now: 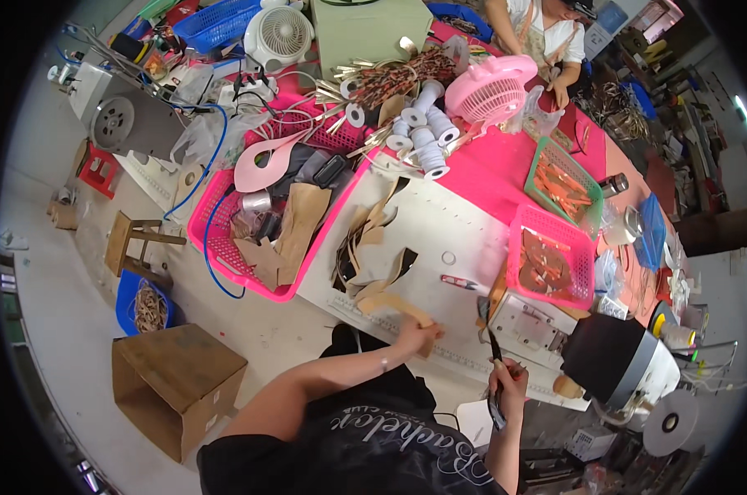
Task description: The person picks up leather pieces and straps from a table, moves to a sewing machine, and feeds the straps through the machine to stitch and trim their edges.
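Observation:
My left hand (420, 337) is closed on a curved tan strip (394, 303), which looks like leather or backing material, at the table's front edge. To its right, my right hand (509, 381) grips a narrow dark strip (496, 345); its far end reaches up towards the metal plate of a sewing machine (528, 323). Whether that strip's far end touches the machine I cannot tell. Beyond my left hand lie several loose dark and tan strips (357, 243) on the white tabletop (464, 223). A red and white pen (458, 282) rests between the strips and the machine.
At left stands a pink basket (287, 285) of scraps; at right, a pink basket (589, 285) and green basket (537, 165) hold cut pieces. Thread spools (429, 153) and a pink fan (490, 89) sit farther back. Another person (547, 41) works across the table. A cardboard box (180, 371) is on the floor.

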Tool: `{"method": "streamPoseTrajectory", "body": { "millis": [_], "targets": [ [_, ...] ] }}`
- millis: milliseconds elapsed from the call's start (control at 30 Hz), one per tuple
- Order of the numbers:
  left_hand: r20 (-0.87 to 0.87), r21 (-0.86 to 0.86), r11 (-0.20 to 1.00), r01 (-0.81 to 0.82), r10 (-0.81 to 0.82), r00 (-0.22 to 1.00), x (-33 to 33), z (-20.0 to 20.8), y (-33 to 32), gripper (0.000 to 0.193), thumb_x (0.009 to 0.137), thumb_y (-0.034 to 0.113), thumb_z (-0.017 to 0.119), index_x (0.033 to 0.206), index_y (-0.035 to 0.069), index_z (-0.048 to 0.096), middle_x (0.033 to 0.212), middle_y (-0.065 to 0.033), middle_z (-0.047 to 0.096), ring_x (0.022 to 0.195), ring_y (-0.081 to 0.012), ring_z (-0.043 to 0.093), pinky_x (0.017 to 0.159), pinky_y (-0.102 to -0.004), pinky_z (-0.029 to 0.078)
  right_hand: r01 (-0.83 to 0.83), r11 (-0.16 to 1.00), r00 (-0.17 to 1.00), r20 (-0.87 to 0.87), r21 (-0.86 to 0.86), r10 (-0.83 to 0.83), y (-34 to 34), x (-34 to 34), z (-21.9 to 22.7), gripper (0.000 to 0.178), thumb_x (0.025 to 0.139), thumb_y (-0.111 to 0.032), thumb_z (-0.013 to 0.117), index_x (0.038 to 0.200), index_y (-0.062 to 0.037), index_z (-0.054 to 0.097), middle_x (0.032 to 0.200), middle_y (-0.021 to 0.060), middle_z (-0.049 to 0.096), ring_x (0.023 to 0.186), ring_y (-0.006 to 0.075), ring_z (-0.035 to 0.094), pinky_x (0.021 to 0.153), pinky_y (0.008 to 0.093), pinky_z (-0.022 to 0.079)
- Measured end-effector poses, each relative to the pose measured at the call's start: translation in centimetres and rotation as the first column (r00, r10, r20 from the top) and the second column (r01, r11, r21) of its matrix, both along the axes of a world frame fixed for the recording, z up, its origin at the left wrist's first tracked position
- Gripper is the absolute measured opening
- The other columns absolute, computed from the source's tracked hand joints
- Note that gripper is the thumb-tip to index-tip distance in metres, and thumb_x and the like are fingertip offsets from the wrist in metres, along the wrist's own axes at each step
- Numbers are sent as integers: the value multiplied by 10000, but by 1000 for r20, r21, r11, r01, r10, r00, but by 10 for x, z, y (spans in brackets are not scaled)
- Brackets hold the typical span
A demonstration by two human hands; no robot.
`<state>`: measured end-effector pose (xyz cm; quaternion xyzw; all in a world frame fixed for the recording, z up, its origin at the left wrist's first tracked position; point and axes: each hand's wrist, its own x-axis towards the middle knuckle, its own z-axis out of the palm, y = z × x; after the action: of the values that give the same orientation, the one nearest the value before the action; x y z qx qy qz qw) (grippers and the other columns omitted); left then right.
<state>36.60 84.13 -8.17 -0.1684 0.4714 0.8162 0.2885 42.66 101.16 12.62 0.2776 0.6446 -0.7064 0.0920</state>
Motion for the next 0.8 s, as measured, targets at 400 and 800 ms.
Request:
{"method": "streamPoseTrajectory", "body": {
  "millis": [400, 800],
  "targets": [
    [-349, -755, 606, 251, -695, 628, 12, 51, -23, 678, 812, 169, 704, 1343, -34, 335, 1266, -202, 521, 1177, -238, 516, 949, -337, 431, 23, 998, 992, 125, -55, -16, -30, 57, -33, 224, 940, -174, 546, 870, 30, 608, 477, -31, 389, 417, 64, 322, 448, 232, 252],
    [-164, -269, 847, 459, -510, 844, -29, 36, -136, 219, 950, 99, 512, 1064, -66, 602, 859, -101, 655, 771, -169, 680, 613, -263, 550, -502, 841, 863, 173, 201, 474, -41, -49, -137, 284, 899, -267, 614, 870, 15, 637, 536, 15, 495, 482, 103, 457, 482, 269, 337]
  ]
}}
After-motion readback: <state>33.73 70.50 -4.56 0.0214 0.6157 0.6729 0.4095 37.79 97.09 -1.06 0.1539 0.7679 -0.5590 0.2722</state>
